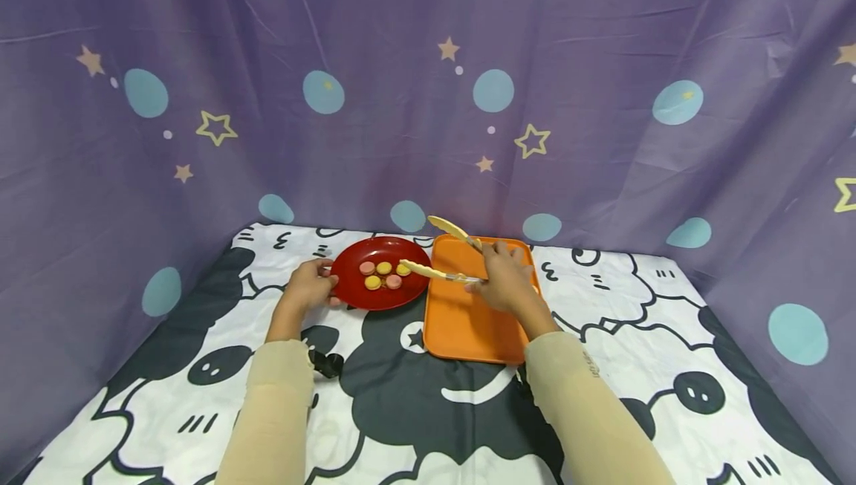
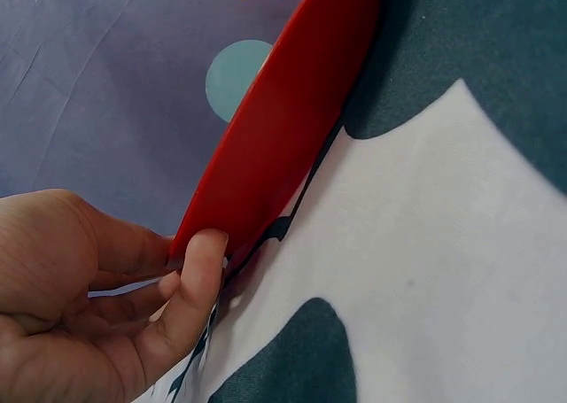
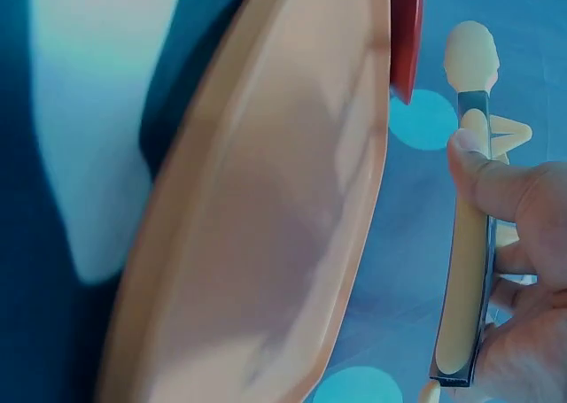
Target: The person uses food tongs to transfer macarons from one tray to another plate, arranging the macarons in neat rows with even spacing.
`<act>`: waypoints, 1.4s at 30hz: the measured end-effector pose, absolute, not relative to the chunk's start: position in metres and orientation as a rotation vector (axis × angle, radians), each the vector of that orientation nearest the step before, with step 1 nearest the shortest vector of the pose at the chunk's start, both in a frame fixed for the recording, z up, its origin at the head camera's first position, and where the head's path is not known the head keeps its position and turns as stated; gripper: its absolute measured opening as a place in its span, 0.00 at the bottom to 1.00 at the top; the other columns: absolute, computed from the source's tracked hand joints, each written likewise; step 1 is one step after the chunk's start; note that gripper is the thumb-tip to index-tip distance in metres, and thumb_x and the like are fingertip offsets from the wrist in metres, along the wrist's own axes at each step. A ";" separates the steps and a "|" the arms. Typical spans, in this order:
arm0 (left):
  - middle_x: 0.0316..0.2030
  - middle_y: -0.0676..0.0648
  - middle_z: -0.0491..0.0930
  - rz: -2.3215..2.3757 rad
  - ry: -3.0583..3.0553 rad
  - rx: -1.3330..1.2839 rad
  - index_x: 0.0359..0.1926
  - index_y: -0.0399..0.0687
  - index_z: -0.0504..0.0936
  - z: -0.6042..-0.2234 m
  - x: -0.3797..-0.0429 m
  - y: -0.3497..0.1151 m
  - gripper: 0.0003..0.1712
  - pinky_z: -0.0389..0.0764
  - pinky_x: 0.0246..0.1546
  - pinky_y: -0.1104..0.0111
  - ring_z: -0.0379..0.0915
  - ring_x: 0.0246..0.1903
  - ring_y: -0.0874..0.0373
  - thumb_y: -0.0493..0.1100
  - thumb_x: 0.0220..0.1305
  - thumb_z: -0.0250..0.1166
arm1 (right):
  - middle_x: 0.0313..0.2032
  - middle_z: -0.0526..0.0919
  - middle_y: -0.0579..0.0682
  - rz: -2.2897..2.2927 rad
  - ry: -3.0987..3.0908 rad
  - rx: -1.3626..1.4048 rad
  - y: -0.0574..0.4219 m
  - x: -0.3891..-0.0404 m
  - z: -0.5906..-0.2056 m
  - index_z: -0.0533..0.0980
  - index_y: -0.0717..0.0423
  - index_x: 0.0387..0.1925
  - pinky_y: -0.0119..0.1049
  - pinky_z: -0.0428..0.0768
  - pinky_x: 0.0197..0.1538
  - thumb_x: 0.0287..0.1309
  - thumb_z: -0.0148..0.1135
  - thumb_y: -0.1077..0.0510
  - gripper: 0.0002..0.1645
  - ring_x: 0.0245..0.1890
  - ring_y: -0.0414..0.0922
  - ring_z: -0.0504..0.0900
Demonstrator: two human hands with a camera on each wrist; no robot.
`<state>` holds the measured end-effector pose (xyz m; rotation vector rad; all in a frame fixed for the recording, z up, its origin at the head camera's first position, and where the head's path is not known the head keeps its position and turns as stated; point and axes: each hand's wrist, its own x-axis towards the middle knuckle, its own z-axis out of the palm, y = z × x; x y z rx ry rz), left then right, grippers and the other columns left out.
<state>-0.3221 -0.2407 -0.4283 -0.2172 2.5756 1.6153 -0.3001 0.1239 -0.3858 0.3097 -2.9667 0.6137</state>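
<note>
My left hand pinches the left rim of a red plate; the left wrist view shows thumb and fingers at the plate's edge. Several small round slices, pink and yellow, lie on the plate. In my right hand is a pair of tongs with cream-coloured tips, spread apart. One tip reaches over the plate's right side, near a yellow slice; whether they touch I cannot tell. The right wrist view shows my thumb along the tongs' handle.
Under the right hand lies an orange tray, close against the plate's right side. A small black object sits by the left forearm. The table wears a black-and-white cartoon cloth. A purple curtain stands behind it.
</note>
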 end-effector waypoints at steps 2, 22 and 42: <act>0.60 0.33 0.69 1.618 2.573 -0.226 0.73 0.35 0.64 -0.428 -0.322 -0.241 0.29 0.88 0.29 0.67 0.79 0.29 0.57 0.33 0.74 0.54 | 0.65 0.66 0.59 0.623 -2.957 0.287 0.128 -0.299 -0.384 0.60 0.50 0.78 0.68 0.66 0.57 0.57 0.76 0.43 0.53 0.62 0.63 0.59; 0.61 0.32 0.68 1.598 2.592 -0.220 0.74 0.35 0.64 -0.426 -0.319 -0.239 0.29 0.88 0.30 0.67 0.79 0.31 0.56 0.33 0.75 0.54 | 0.66 0.59 0.70 0.824 -2.767 -0.165 0.177 -0.296 -0.385 0.57 0.62 0.77 0.70 0.65 0.53 0.58 0.75 0.42 0.57 0.61 0.72 0.55; 0.62 0.30 0.69 1.579 2.603 -0.189 0.74 0.33 0.62 -0.427 -0.320 -0.239 0.30 0.88 0.31 0.67 0.80 0.30 0.58 0.34 0.74 0.53 | 0.65 0.57 0.74 0.992 -2.661 -0.781 0.230 -0.296 -0.402 0.62 0.73 0.68 0.76 0.63 0.57 0.57 0.73 0.41 0.53 0.65 0.73 0.51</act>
